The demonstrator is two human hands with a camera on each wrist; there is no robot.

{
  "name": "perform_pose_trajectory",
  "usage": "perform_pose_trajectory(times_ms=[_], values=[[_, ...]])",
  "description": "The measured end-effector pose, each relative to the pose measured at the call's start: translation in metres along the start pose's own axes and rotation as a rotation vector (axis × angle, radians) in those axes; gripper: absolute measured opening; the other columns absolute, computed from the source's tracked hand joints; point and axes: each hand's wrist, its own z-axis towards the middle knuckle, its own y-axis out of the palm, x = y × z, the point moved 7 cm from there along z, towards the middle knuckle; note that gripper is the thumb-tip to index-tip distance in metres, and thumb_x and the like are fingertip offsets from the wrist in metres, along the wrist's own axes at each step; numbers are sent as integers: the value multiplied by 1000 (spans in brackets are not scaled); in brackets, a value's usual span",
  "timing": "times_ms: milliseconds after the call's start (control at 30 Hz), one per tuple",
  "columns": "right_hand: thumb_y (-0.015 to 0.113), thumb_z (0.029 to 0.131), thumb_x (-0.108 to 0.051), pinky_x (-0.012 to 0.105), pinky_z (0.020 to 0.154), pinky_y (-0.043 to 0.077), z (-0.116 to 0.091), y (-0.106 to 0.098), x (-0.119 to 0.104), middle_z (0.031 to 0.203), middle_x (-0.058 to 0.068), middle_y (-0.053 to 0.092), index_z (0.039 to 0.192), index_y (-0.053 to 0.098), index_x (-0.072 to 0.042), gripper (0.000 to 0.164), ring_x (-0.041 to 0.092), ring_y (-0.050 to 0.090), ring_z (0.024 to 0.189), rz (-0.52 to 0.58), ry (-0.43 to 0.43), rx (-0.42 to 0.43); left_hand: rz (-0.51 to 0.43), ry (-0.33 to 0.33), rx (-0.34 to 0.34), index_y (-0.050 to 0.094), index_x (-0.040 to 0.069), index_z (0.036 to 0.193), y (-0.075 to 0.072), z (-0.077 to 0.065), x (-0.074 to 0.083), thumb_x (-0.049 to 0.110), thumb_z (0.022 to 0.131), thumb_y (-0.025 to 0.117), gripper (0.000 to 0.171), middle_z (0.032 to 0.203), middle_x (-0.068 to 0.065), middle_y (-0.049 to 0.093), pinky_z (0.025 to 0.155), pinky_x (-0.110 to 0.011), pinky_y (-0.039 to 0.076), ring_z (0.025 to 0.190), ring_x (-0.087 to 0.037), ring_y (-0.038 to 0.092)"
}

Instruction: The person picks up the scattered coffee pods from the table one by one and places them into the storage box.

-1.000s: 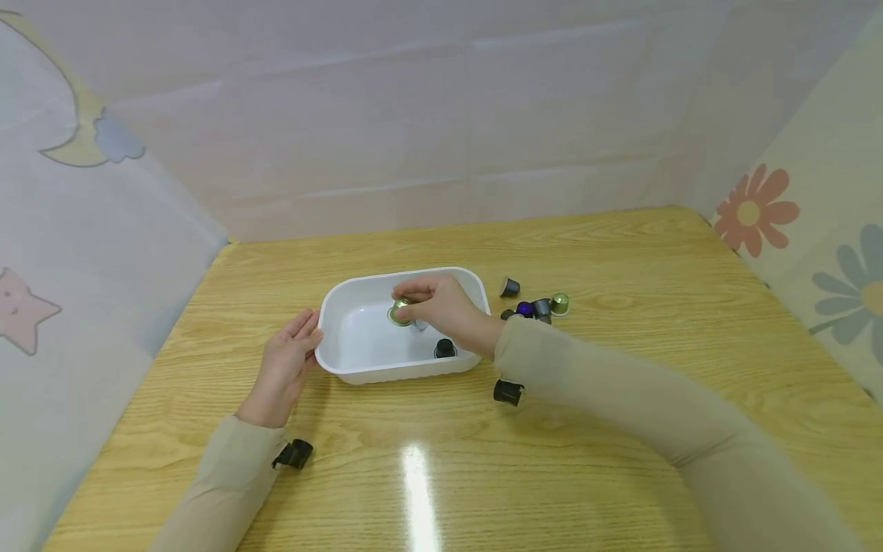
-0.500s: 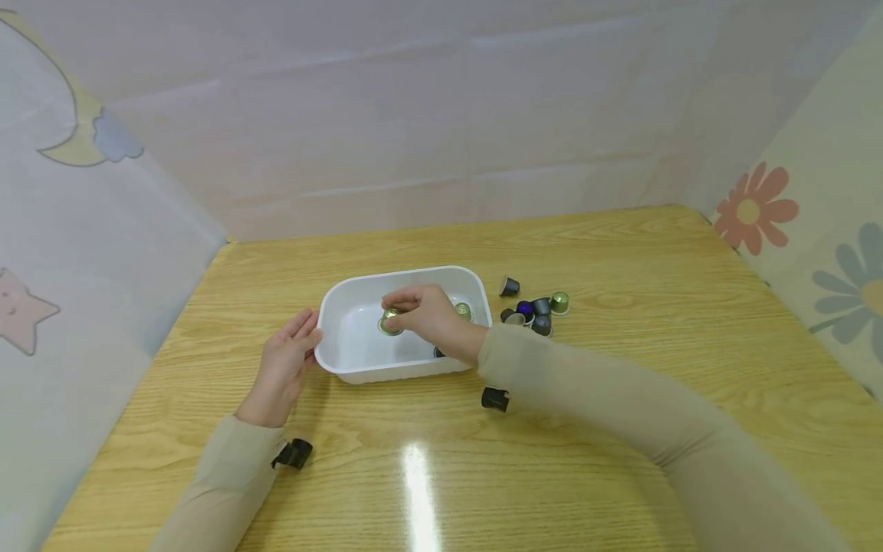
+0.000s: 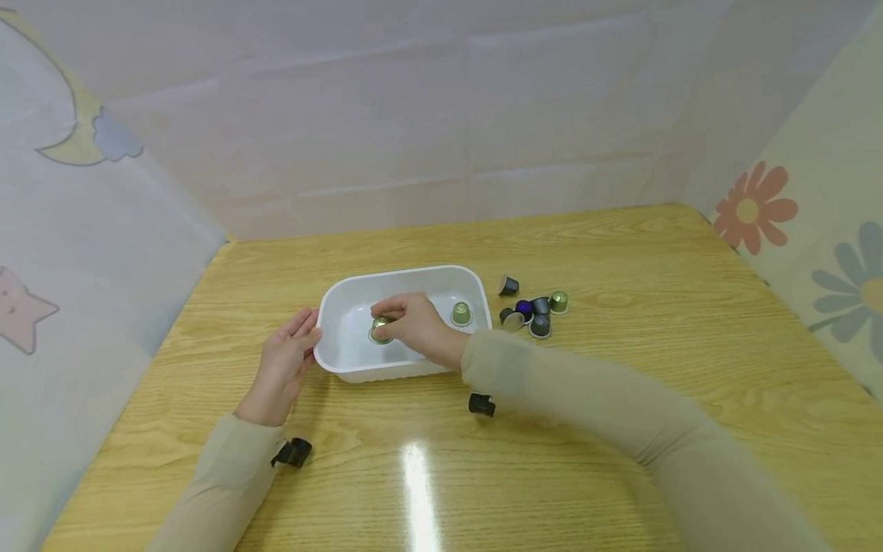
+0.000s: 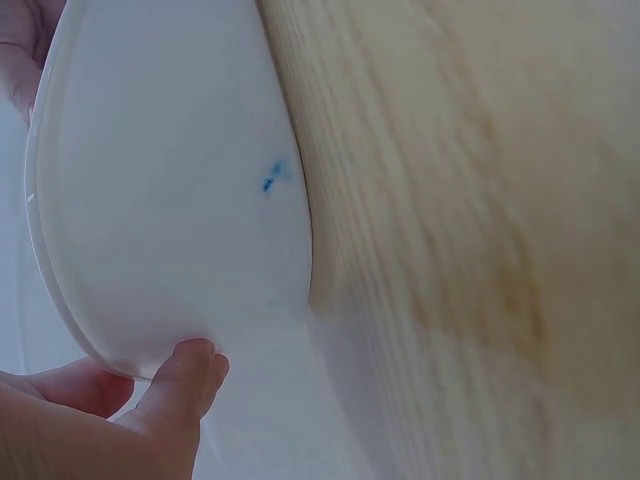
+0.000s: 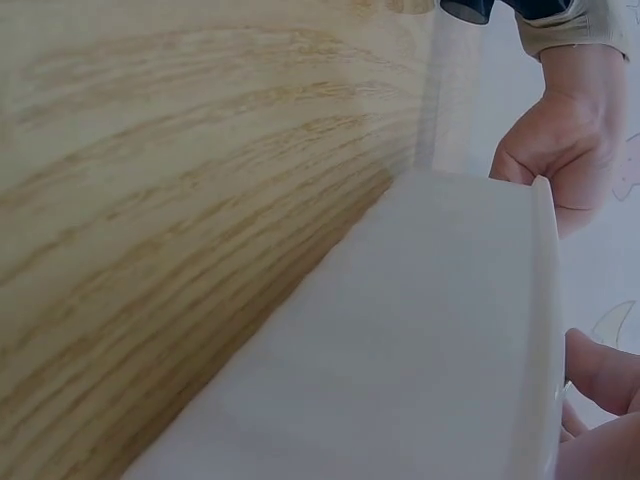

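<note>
A white plastic bin (image 3: 345, 374) sits on the wooden table. My left hand (image 3: 281, 368) grips its left end; in the left wrist view the thumb and fingers of the left hand (image 4: 130, 410) pinch the bin wall (image 4: 180, 200) at the rim. Inside the bin, my right hand (image 3: 416, 328) pinches a green coffee capsule (image 3: 380, 331) low over the floor, left of the middle. Whether it touches the floor I cannot tell. Another green capsule (image 3: 461, 313) stands in the bin's right part. In the right wrist view the bin's outer wall hides what the right hand (image 5: 605, 410) holds.
Right of the bin lie several loose capsules: a lone dark one (image 3: 509, 285), a purple one (image 3: 525, 308), grey ones such as this capsule (image 3: 541, 326), and a green one (image 3: 559, 301). Patterned walls border the table (image 3: 331, 475).
My right hand has moved left and toward me inside the bin with the green capsule. The other green capsule has come into sight; the black one is now hidden. The left hand stays put.
</note>
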Motion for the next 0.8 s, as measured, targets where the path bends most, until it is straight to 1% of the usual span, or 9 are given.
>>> perform_pose_trajectory(times_ms=[267,367,533,700,800], values=[[72,85,3,26,88,50,1,4,4,118,14,68,120,65,4,36,22,61,111,-25,13,21,-1,0,7,13,8,156,0,-1,0,3,103,42,60,159,-4,22,91,-18,44,140,-19,31],[72,86,2,28,91,49,0,5,4,121,13,66,122,64,3,37,23,59,116,-42,4,13,-1,2,9,13,8,156,0,0,0,3,103,42,60,159,-4,22,89,-17,44,140,-19,31],[70,88,1,30,97,46,-2,5,4,128,15,62,125,62,5,38,27,54,124,-48,-19,-4,0,2,9,13,8,156,-1,0,0,3,103,42,60,159,-4,22,91,-18,44,140,-19,31],[68,89,0,31,98,45,-7,-3,3,128,15,62,125,61,5,37,27,54,124,-33,-34,-7,-4,-4,5,13,8,156,0,0,0,3,103,42,60,159,-4,22,93,-18,43,141,-18,29],[67,90,0,33,99,45,-11,-10,2,129,14,61,126,61,5,37,26,54,123,-12,-40,-11,-9,-4,7,13,8,156,0,0,-1,2,103,42,60,158,-4,22,98,-21,41,141,-17,29]])
